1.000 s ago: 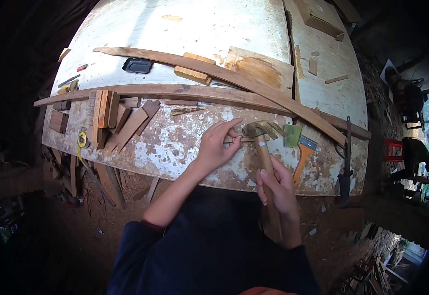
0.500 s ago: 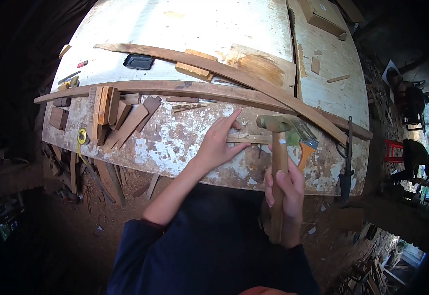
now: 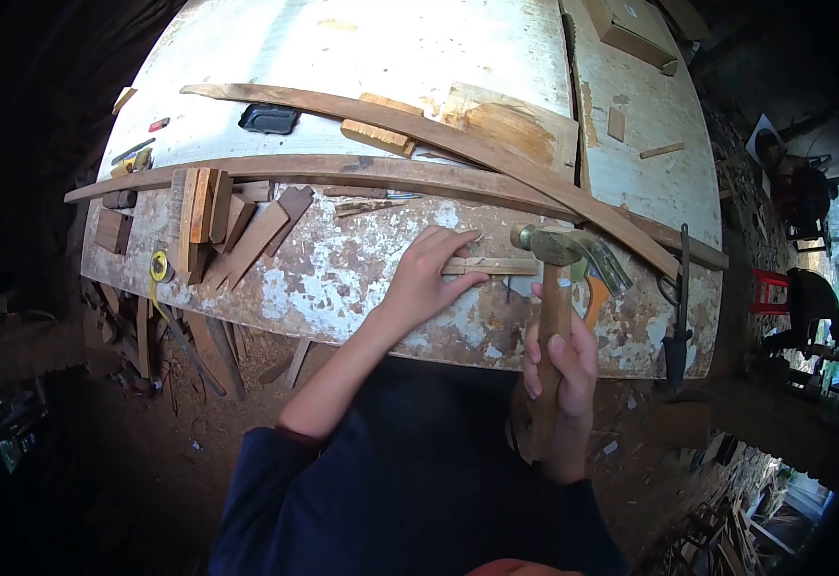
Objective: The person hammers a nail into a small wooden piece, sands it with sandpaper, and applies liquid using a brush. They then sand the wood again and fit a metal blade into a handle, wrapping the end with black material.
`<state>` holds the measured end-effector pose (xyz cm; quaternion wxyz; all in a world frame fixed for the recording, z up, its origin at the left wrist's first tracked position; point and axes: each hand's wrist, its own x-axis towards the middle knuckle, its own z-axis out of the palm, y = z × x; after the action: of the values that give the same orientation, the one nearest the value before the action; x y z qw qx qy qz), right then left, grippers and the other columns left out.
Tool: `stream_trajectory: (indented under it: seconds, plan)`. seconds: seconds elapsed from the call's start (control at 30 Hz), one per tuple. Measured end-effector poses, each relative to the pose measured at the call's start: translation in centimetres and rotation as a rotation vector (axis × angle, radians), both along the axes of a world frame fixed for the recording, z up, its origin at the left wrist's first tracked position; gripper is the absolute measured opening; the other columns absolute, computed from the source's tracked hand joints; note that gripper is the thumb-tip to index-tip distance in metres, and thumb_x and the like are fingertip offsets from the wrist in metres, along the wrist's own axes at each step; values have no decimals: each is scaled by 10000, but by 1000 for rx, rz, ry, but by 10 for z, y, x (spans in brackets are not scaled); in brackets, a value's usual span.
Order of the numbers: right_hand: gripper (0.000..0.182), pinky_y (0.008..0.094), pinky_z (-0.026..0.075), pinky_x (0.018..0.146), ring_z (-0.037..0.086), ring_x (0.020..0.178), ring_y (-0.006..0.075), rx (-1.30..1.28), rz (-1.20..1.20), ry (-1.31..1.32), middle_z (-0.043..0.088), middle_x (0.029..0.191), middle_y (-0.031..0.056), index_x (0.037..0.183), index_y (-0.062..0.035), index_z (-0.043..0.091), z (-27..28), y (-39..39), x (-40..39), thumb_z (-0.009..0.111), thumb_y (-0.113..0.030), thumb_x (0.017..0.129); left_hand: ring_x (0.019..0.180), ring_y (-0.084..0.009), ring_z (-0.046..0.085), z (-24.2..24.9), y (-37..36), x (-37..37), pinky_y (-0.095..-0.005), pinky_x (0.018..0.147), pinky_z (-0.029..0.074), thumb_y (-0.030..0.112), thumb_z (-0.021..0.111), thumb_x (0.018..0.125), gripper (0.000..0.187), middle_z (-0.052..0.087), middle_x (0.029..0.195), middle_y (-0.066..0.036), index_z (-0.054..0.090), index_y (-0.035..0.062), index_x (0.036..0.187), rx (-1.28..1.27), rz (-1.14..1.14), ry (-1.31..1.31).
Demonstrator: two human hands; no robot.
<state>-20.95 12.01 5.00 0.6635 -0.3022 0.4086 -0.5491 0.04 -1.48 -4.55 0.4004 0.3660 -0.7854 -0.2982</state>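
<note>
My left hand rests on the bench and grips the left end of a short wooden strip, thumb along its near edge and fingers on the far side. My right hand is closed around the wooden handle of a claw hammer. The hammer stands roughly upright, its head just beyond the strip's right end in view and covering part of what lies behind. Partly hidden behind the hammer is an orange-handled tool. A thin dark piece, perhaps a nail, shows below the strip.
Two long curved wooden pieces cross the worn bench. Wood blocks and a yellow tape measure lie left. A black tray sits farther back, and a dark long tool overhangs the right front edge.
The hammer has shifted slightly right and its head has turned, showing more of the claw. My left fingers have bent in closer to the strip.
</note>
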Motion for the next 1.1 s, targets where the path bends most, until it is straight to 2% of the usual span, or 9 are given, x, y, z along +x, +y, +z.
stream_trajectory:
  seconds: [0.1, 0.2, 0.33, 0.43, 0.53, 0.67, 1.1]
  plan:
    - [596, 229, 427, 451, 527, 500, 92, -117, -86, 80, 587, 843, 62, 1619, 66, 395, -13, -16, -4, 566, -206, 1117, 932, -313, 651, 8, 3, -8, -424, 886, 536, 226, 928, 821, 457, 678, 920, -91, 754, 19, 1189, -73, 27, -49]
    - [510, 225, 436, 444, 545, 502, 85, -87, -116, 241, 596, 850, 45, 1583, 56, 427, -31, -38, -6, 552, -132, 1125, 916, -304, 641, 19, 3, -18, -429, 880, 521, 280, 897, 851, 426, 674, 883, -82, 763, 21, 1161, -3, 70, -85]
    - [561, 229, 428, 432, 546, 490, 95, -77, -124, 269, 603, 871, 59, 1642, 26, 397, -51, -51, 0, 542, -173, 1137, 903, -314, 636, 16, 3, -27, -439, 873, 515, 274, 886, 858, 424, 670, 867, -79, 762, 20, 1174, -22, 126, -138]
    - [429, 229, 438, 418, 561, 496, 83, -30, -169, 222, 602, 856, 47, 1510, 44, 491, -56, -53, 7, 573, -121, 1122, 904, -326, 635, 12, 4, -30, -450, 876, 515, 212, 866, 863, 399, 672, 878, -103, 754, 10, 1188, -83, 140, -145]
    - [473, 234, 447, 430, 571, 504, 88, -36, -168, 231, 622, 875, 57, 1549, 36, 472, -65, -52, 8, 585, -100, 1111, 954, -341, 620, 18, 6, -32, -453, 902, 505, 152, 802, 882, 355, 661, 920, -135, 731, -13, 1188, -118, 143, -160]
    - [507, 243, 459, 445, 584, 518, 92, -14, -163, 234, 639, 901, 69, 1580, 26, 453, -69, -52, 8, 590, -100, 1108, 1008, -351, 607, 15, 9, -30, -458, 935, 495, 161, 783, 876, 366, 649, 1003, -144, 717, -7, 1195, -143, 119, -200]
    - [506, 248, 455, 440, 579, 502, 94, -6, -169, 218, 652, 881, 68, 1578, 22, 442, -75, -50, 6, 588, -131, 1119, 978, -329, 595, 15, 9, -30, -451, 922, 494, 106, 720, 925, 263, 618, 969, -129, 743, -21, 1155, -198, 72, -267]
